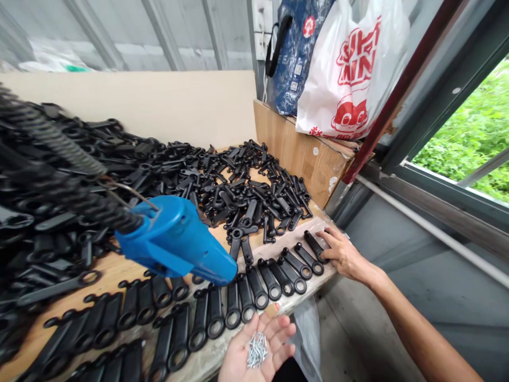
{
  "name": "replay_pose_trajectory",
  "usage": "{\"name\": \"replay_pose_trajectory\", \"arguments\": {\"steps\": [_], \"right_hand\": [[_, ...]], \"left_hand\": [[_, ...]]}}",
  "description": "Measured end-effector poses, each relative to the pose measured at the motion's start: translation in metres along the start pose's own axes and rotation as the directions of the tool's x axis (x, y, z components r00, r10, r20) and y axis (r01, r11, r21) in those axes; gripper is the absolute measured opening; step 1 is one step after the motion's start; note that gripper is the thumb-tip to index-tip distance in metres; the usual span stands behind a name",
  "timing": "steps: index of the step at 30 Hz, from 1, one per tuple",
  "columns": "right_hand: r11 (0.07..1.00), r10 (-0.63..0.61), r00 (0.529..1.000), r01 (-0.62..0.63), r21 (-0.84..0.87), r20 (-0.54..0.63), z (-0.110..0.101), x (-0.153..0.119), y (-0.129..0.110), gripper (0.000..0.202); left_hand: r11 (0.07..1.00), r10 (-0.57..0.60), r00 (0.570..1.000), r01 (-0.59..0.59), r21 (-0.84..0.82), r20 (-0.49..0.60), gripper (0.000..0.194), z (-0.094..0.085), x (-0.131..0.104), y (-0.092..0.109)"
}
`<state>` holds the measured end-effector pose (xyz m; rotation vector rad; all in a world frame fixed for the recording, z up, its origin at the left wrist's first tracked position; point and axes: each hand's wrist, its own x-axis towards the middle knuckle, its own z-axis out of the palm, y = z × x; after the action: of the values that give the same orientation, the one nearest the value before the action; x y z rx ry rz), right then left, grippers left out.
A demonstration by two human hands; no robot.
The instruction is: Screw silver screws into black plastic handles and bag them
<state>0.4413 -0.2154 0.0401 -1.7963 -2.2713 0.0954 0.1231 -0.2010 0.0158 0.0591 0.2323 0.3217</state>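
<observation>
My left hand (254, 345) is palm up at the bottom centre, cupping a small pile of silver screws (257, 350). My right hand (342, 252) reaches to the right end of a row of black arm-shaped parts, its fingers touching the last black part (314, 244). The parts in that row lie side by side along the table's front edge, each with a ring at its near end. A blue tool (178, 239) hangs over the table from a coiled black hose, left of both hands.
Loose black parts (143, 164) are heaped across the back and left of the wooden table (107, 265). Further rows lie at the lower left. A white bag (350, 69) and a blue bag (298, 53) hang above a wooden board (298, 151). A window is at the right.
</observation>
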Motion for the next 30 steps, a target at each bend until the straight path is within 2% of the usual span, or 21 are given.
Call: {"name": "replay_pose_trajectory", "arguments": {"steps": [2, 5, 7, 9, 11, 15, 20, 23, 26, 30], "right_hand": [[0.999, 0.045, 0.994, -0.043, 0.021, -0.099, 0.001, -0.006, 0.001, 0.044], [0.972, 0.233, 0.946, -0.233, 0.028, -0.227, 0.003, -0.023, 0.008, 0.045], [0.931, 0.362, 0.911, -0.363, 0.036, -0.199, 0.007, -0.034, 0.014, 0.037], [0.902, 0.432, 0.894, -0.427, 0.06, -0.119, 0.013, -0.039, 0.019, 0.03], [0.898, 0.436, 0.898, -0.429, 0.096, -0.061, 0.018, -0.038, 0.021, 0.03], [0.918, 0.382, 0.924, -0.376, 0.13, -0.021, 0.022, -0.02, 0.015, 0.032], [0.941, 0.299, 0.953, -0.302, 0.153, 0.045, 0.01, -0.005, 0.01, 0.029], [0.94, 0.325, 0.945, -0.318, 0.123, -0.04, 0.001, 0.005, 0.015, 0.027], [0.944, 0.329, 0.935, -0.326, 0.044, -0.129, -0.002, 0.031, 0.021, 0.027], [0.953, 0.301, 0.949, -0.304, -0.02, -0.09, 0.001, 0.076, 0.028, 0.024]], "left_hand": [[1.0, 0.0, 1.0, 0.0, 0.028, 0.007, 0.038, -0.001, 0.0, 0.001], [0.996, 0.034, 0.999, -0.035, 0.083, 0.013, 0.039, -0.004, -0.001, 0.002], [0.991, 0.067, 0.997, -0.07, 0.114, 0.023, 0.039, -0.005, -0.002, 0.002], [0.988, 0.082, 0.996, -0.086, 0.129, 0.034, 0.038, -0.007, -0.003, 0.002], [0.987, 0.078, 0.996, -0.082, 0.138, 0.037, 0.038, -0.008, -0.002, 0.001], [0.986, 0.061, 0.997, -0.066, 0.154, 0.038, 0.039, -0.008, 0.002, -0.001], [0.984, 0.026, 0.999, -0.034, 0.174, 0.045, 0.039, -0.003, 0.01, 0.001], [0.988, -0.01, 1.0, 0.006, 0.155, 0.023, 0.039, 0.0, 0.013, 0.003], [0.99, -0.001, 1.0, -0.002, 0.143, 0.023, 0.04, 0.0, 0.015, 0.004], [0.988, 0.007, 0.998, -0.016, 0.157, 0.058, 0.041, -0.001, 0.016, 0.005]]}}
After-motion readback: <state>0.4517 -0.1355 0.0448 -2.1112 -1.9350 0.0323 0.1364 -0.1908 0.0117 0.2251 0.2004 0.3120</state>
